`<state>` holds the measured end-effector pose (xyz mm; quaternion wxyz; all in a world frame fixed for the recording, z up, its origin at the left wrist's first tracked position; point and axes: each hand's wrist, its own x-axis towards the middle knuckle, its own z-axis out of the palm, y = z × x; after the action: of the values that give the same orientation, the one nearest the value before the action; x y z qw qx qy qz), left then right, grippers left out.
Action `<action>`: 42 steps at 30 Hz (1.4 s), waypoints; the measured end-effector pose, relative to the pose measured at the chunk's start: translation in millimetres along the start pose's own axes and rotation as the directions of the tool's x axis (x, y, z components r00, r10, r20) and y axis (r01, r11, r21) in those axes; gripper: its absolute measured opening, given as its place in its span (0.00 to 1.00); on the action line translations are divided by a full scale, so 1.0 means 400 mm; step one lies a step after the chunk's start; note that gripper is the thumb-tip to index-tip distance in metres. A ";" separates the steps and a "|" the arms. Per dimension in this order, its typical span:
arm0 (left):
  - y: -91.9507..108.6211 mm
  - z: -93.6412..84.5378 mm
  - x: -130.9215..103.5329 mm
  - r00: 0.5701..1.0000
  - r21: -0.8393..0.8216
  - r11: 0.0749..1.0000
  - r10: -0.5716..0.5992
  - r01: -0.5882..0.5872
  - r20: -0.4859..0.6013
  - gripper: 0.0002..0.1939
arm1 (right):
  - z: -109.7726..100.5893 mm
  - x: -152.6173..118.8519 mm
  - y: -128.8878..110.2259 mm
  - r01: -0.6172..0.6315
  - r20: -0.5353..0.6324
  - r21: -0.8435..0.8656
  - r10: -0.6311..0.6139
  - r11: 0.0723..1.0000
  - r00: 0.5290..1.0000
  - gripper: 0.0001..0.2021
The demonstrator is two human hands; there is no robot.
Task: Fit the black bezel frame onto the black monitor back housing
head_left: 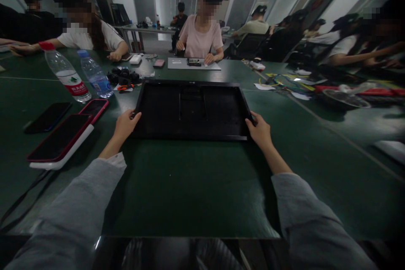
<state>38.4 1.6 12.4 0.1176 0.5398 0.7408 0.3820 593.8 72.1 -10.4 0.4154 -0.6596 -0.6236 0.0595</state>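
A black rectangular frame (218, 112), shaped like a monitor's plastic housing with a raised rim, is in front of me over the green table (190, 190). Its inside is dark, with a narrower panel marked by two upright ridges near the middle. At its left edge my left hand (125, 124) is closed on the rim, thumb on top. My right hand (260, 130) grips the opposite edge in the same way. The fingers under the rim are hidden on both sides. Whether the housing rests on the table or is slightly lifted, I cannot tell.
Left stand two water bottles (71, 78), phones (61, 137) on a white case, and a dark phone (49, 117). Orange-handled pliers (125, 87) lie beyond. Across the table a person (202, 36) works at a grey board (177, 64). Wires (281, 82) and a bowl (343, 99) lie right.
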 end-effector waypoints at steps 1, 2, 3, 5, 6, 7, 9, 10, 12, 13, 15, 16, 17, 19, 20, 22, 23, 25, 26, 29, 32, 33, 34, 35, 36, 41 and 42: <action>-0.002 -0.001 0.002 1.000 0.005 1.000 -0.006 0.006 0.010 0.25 | 0.000 -0.002 -0.001 -0.014 -0.012 -0.010 0.014 1.000 1.000 0.29; -0.004 -0.001 0.004 1.000 0.014 1.000 -0.013 0.012 0.020 0.26 | -0.001 -0.004 -0.001 -0.033 -0.027 -0.026 0.032 0.999 0.999 0.30; -0.007 -0.002 0.006 0.999 0.024 1.000 -0.017 0.016 0.030 0.27 | -0.001 -0.006 -0.001 -0.050 -0.041 -0.041 0.048 0.998 0.998 0.31; -0.011 -0.002 0.008 0.999 0.040 0.999 -0.017 0.015 0.045 0.29 | -0.001 -0.008 0.001 -0.068 -0.052 -0.060 0.065 0.996 0.997 0.31; -0.013 -0.002 0.010 0.999 0.041 0.999 -0.015 0.013 0.049 0.29 | 0.000 -0.008 0.003 -0.069 -0.050 -0.059 0.066 0.996 0.997 0.31; -0.016 -0.002 0.011 0.999 0.039 0.999 -0.013 0.011 0.050 0.30 | 0.000 -0.007 0.006 -0.067 -0.047 -0.052 0.065 0.996 0.997 0.30; -0.020 -0.002 0.012 0.998 0.034 0.999 -0.014 0.012 0.055 0.30 | 0.002 -0.005 0.013 -0.060 -0.037 -0.024 0.059 0.998 0.998 0.29; -0.021 -0.002 0.013 0.998 0.032 0.999 -0.016 0.014 0.057 0.30 | 0.004 -0.003 0.017 -0.059 -0.034 -0.010 0.058 0.998 0.998 0.29; -0.024 -0.002 0.014 0.998 0.027 0.999 -0.019 0.017 0.061 0.30 | 0.005 0.000 0.023 -0.064 -0.026 0.006 0.064 0.998 0.998 0.28; -0.024 -0.002 0.014 0.998 0.026 1.000 -0.016 0.015 0.062 0.29 | 0.006 0.001 0.026 -0.065 -0.019 0.009 0.065 0.998 0.998 0.28; -0.022 -0.003 0.013 0.998 0.028 1.000 -0.011 0.009 0.067 0.30 | 0.007 0.003 0.031 -0.065 -0.008 0.010 0.065 0.998 0.998 0.28; -0.020 -0.004 0.013 0.997 0.032 0.999 -0.011 0.008 0.072 0.30 | 0.008 0.003 0.033 -0.061 -0.001 0.010 0.061 0.998 0.998 0.28; -0.017 -0.004 0.013 0.997 0.038 0.999 -0.013 0.010 0.077 0.31 | 0.009 0.004 0.035 -0.055 0.001 0.011 0.055 0.998 0.998 0.28; -0.012 -0.005 0.012 0.997 0.049 0.999 -0.024 0.021 0.078 0.30 | 0.012 0.005 0.039 -0.050 -0.007 0.014 0.050 0.999 0.999 0.27; -0.009 -0.006 0.011 0.997 0.053 0.998 -0.030 0.026 0.074 0.29 | 0.014 0.005 0.041 -0.049 -0.011 0.018 0.049 0.999 0.999 0.27; -0.005 -0.006 0.010 0.997 0.056 0.998 -0.038 0.034 0.069 0.29 | 0.018 0.007 0.046 -0.046 -0.016 0.036 0.046 0.998 0.999 0.26; -0.004 -0.007 0.009 0.997 0.055 0.998 -0.041 0.037 0.070 0.29 | 0.020 0.008 0.049 -0.043 -0.015 0.050 0.043 0.998 0.999 0.26; -0.003 -0.009 0.009 0.996 0.051 0.998 -0.042 0.037 0.083 0.29 | 0.022 0.010 0.055 -0.031 -0.007 0.072 0.032 0.997 0.999 0.26; -0.004 -0.010 0.009 0.995 0.050 0.998 -0.040 0.036 0.088 0.29 | 0.023 0.011 0.058 -0.028 -0.006 0.078 0.028 0.997 1.000 0.26; -0.008 -0.011 0.011 0.996 0.048 0.998 -0.036 0.032 0.087 0.30 | 0.024 0.013 0.065 -0.027 0.004 0.071 0.027 0.997 1.000 0.27; -0.016 -0.010 0.014 0.996 0.035 0.999 -0.034 0.032 0.079 0.30 | 0.023 0.014 0.069 -0.012 0.022 0.073 0.010 0.997 1.000 0.29; -0.018 -0.009 0.015 0.997 0.029 0.999 -0.030 0.028 0.078 0.29 | 0.022 0.015 0.069 -0.003 0.023 0.072 0.002 0.997 1.000 0.29; -0.019 -0.009 0.015 0.997 0.024 0.999 -0.026 0.025 0.075 0.29 | 0.022 0.017 0.070 0.007 0.022 0.072 -0.009 0.997 1.000 0.30; -0.020 -0.009 0.015 0.997 0.018 1.000 -0.024 0.023 0.072 0.29 | 0.022 0.018 0.071 0.018 0.023 0.073 -0.020 0.997 1.000 0.30; -0.020 -0.009 0.015 0.997 0.012 1.000 -0.024 0.023 0.071 0.29 | 0.023 0.019 0.072 0.027 0.024 0.076 -0.029 0.997 0.999 0.30; -0.012 -0.014 0.015 0.995 -0.051 0.997 -0.059 0.063 0.082 0.28 | 0.026 0.026 0.080 0.025 0.031 0.114 -0.029 0.993 0.999 0.28; -0.010 -0.014 0.016 0.994 -0.076 0.994 -0.068 0.074 0.084 0.28 | 0.027 0.026 0.081 0.020 0.034 0.127 -0.024 0.992 0.999 0.29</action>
<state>29.8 4.2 14.8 0.1824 0.5232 0.7384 0.3845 614.9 90.2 -32.9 0.4459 -0.6239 -0.6329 0.1060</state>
